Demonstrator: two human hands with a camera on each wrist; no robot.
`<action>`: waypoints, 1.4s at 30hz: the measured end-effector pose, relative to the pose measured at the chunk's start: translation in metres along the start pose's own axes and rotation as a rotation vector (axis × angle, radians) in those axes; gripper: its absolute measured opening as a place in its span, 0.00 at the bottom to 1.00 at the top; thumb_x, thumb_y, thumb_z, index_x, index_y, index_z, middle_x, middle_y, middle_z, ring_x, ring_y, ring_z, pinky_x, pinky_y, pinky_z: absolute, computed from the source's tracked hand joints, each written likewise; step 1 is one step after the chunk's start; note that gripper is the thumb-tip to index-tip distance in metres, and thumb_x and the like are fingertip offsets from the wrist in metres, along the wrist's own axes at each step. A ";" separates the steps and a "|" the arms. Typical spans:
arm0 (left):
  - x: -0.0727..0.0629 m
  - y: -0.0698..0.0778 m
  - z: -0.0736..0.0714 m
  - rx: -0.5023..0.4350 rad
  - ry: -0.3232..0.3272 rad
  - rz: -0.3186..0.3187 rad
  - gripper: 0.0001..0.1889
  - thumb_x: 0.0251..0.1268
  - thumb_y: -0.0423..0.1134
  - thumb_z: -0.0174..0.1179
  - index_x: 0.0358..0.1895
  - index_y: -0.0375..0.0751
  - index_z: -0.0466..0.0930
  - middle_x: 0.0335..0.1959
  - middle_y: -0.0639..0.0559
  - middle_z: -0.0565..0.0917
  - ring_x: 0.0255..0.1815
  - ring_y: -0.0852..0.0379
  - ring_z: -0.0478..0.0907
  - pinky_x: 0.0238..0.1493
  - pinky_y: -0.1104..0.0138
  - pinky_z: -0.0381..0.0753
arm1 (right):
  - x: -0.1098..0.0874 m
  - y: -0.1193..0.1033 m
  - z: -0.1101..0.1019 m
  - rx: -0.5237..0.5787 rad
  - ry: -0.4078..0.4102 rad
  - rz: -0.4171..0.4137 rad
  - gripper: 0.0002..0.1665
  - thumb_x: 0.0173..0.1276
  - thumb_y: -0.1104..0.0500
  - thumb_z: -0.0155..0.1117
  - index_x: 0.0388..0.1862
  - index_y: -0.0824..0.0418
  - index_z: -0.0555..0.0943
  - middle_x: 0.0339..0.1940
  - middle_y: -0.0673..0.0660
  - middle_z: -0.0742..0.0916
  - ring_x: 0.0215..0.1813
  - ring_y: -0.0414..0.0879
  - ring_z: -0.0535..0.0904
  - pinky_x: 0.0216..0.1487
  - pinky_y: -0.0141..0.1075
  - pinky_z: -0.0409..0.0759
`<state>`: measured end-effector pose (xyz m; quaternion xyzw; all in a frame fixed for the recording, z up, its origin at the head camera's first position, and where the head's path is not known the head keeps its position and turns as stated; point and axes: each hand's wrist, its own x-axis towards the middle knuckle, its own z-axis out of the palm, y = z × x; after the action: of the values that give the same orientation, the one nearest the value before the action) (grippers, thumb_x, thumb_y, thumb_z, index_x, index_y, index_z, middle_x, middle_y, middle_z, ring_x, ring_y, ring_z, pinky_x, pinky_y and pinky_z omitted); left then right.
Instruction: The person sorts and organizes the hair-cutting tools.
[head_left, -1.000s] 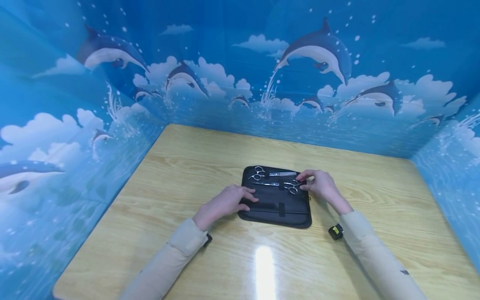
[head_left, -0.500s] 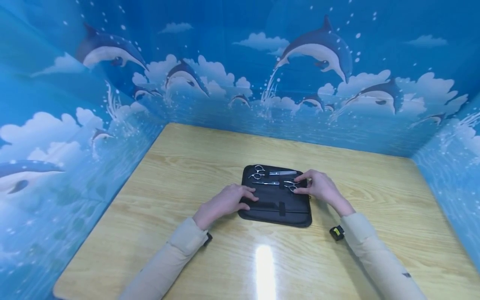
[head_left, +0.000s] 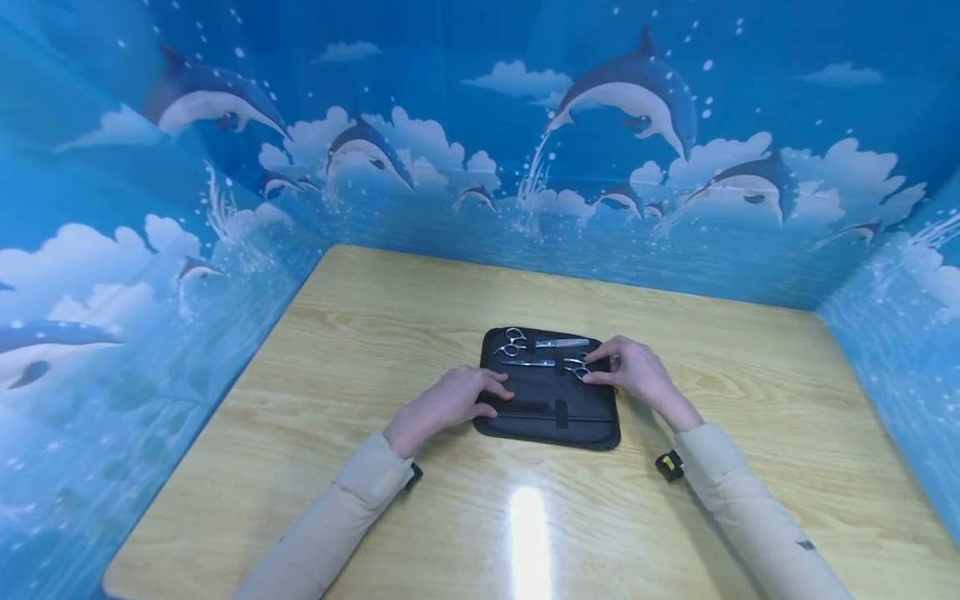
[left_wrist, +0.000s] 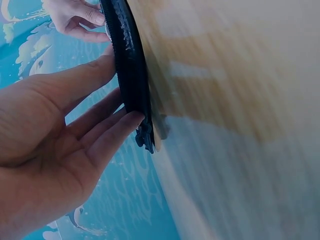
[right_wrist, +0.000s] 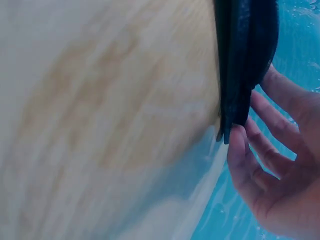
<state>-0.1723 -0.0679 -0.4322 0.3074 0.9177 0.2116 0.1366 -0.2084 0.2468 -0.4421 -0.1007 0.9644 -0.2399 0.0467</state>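
Note:
A black zip case [head_left: 588, 432] lies unfolded on the wooden table, seen edge-on in both wrist views. Two pairs of silver scissors lie in it. The upper pair [head_left: 562, 342] has its rings at the left; the lower pair of scissors [head_left: 528, 363] points left with its rings at the right. Spread fingers of my left hand [head_left: 453, 398] rest on the case's left side, the zip edge touching them in the left wrist view. At the right, the thumb and forefinger of my right hand [head_left: 639, 371] pinch the lower scissors' rings; its other fingers are near the case's edge.
The wooden table [head_left: 360, 308] extends around the case on all sides. A blue dolphin-print curtain [head_left: 450, 167] encloses it at the back and sides. A bright light reflection shows at the front.
My right thumb and forefinger have moved left onto the lower scissors' rings, and the rings have drawn closer together. The left hand stays where it was on the case.

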 end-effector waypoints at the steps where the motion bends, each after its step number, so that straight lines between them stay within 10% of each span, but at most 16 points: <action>1: 0.000 0.000 0.000 0.001 0.000 0.001 0.19 0.63 0.39 0.70 0.58 0.49 0.85 0.70 0.49 0.76 0.71 0.46 0.72 0.72 0.49 0.68 | 0.000 0.001 0.000 -0.002 0.001 -0.011 0.27 0.55 0.49 0.81 0.53 0.56 0.88 0.47 0.58 0.85 0.33 0.45 0.76 0.32 0.37 0.71; 42: 0.002 -0.007 -0.003 -0.031 -0.030 0.019 0.19 0.66 0.42 0.68 0.60 0.51 0.84 0.70 0.50 0.76 0.72 0.47 0.71 0.73 0.51 0.67 | -0.001 0.010 -0.007 0.112 -0.074 -0.109 0.41 0.56 0.59 0.80 0.69 0.61 0.76 0.53 0.65 0.80 0.40 0.50 0.77 0.42 0.43 0.80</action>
<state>-0.1790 -0.0730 -0.4329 0.3170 0.9092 0.2226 0.1530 -0.2103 0.2585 -0.4407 -0.1588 0.9403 -0.2916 0.0746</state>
